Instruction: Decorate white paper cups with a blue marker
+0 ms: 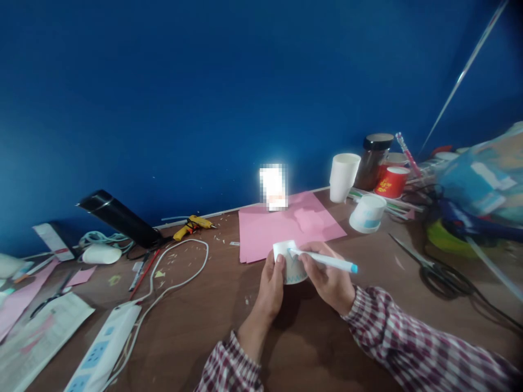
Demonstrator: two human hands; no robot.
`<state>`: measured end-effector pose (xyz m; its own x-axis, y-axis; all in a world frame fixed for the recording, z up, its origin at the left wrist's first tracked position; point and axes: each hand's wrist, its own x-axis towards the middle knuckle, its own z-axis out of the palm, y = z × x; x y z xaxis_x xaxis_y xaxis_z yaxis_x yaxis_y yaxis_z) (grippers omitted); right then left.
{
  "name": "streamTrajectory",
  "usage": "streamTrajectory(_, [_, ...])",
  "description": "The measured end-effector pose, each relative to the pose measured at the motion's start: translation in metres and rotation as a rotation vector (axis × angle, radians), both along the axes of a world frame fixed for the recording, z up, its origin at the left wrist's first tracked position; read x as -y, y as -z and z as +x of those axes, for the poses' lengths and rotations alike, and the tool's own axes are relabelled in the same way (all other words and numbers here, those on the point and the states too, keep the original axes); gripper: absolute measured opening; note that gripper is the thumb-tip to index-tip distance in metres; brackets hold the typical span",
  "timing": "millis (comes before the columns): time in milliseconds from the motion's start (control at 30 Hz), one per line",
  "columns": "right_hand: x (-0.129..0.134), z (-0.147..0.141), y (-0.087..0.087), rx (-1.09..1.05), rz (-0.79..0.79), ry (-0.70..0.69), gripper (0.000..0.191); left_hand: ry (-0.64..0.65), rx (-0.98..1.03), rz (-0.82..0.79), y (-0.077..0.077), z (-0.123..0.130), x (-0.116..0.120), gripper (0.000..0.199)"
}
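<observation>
Head view: your left hand (273,286) is clamped on a small white paper cup with blue zigzag markings (296,272), its thumb against the near side. Your right hand (332,280) is closed around a white marker with a light-blue end (329,261); the tip is at the cup wall, though contact is too small to confirm. The cup is between your hands, over the brown wooden table (196,337).

Stacked pink paper sheets (261,231) lie just beyond the cup, their far edges near the blue wall (180,98). Brown surface shows between your left hand and the looped white cable (207,253), and between your right sleeve and the black-handled metal scissors (443,279), whose blades point toward the wall.

Along the right side, a tall white paper cup (344,177) stands upright behind a short white cup with a blue band (368,214). To the left, a yellow glue gun (192,226) lies near the wall edge, and a white power strip with blue socket panels (104,348) runs toward the near edge.
</observation>
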<state>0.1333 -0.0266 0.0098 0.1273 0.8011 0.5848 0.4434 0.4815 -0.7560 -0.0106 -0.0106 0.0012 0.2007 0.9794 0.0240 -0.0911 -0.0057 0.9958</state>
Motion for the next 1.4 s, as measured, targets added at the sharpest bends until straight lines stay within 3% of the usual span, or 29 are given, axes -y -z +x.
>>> streamTrajectory(1400, [0.0014, -0.0011, -0.0023, 0.035, 0.000, -0.008, 0.012, 0.001, -0.020, 0.035, 0.0037, -0.0001, -0.0005, 0.046])
